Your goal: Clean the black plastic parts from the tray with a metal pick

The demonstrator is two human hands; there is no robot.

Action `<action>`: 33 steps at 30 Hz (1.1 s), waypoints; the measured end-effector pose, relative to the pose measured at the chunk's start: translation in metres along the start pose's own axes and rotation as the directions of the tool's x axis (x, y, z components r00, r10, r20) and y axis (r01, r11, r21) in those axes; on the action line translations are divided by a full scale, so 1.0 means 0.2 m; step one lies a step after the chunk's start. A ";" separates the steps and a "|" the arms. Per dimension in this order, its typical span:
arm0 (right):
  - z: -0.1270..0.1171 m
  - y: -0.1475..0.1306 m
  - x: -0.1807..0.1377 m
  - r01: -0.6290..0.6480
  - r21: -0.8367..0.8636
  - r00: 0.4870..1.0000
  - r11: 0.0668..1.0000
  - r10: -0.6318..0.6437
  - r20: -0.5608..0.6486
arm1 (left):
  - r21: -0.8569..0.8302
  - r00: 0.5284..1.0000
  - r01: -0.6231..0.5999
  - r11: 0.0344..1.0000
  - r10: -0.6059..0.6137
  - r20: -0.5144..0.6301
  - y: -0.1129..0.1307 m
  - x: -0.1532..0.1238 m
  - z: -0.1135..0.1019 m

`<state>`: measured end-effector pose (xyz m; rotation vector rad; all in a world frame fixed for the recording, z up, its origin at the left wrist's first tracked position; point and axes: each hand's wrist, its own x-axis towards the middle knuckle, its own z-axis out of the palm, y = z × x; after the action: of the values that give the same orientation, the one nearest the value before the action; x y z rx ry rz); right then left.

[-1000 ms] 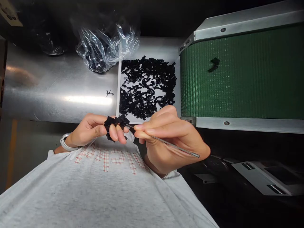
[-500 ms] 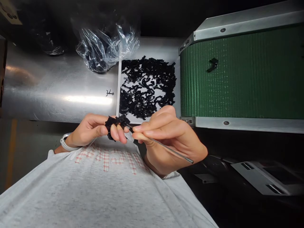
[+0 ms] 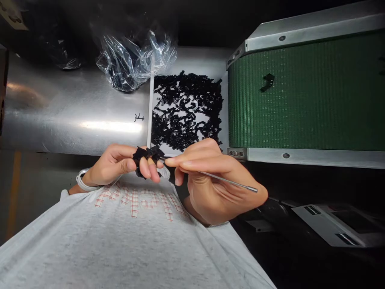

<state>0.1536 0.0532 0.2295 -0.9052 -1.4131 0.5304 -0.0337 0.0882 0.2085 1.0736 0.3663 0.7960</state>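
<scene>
My left hand (image 3: 116, 164) is closed around several small black parts (image 3: 155, 152), which stick out between its fingers. In my right hand (image 3: 210, 176) a thin metal rod (image 3: 233, 182) is pinched between thumb and fingers. One end of the rod juts out past the palm to the right; its other end points at the black parts by my left fingertips. I cannot tell whether it touches them. Beyond both hands, a white tray (image 3: 150, 108) holds a heap of loose black parts (image 3: 188, 110).
To the right lies a green belt (image 3: 315, 92) between metal rails, with one black part (image 3: 267, 82) on it. Clear plastic bags (image 3: 132, 60) sit at the tray's far left corner. A shiny metal table (image 3: 75, 104) extends left. A grey device (image 3: 337, 224) stands at lower right.
My right hand has shifted slightly right and down, and the rod in it lies flatter. The black part on the belt has moved a little left. My left hand has stayed in place.
</scene>
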 end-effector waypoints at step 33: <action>0.01 0.03 0.02 -0.674 0.304 0.730 0.674 0.543 0.416 | -0.243 0.995 0.098 0.965 -0.099 0.008 -0.02 0.01 -0.01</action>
<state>0.1533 0.0603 0.2280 -0.9457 -1.1325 1.5047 -0.0318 0.0904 0.2052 0.8179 0.3139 0.7332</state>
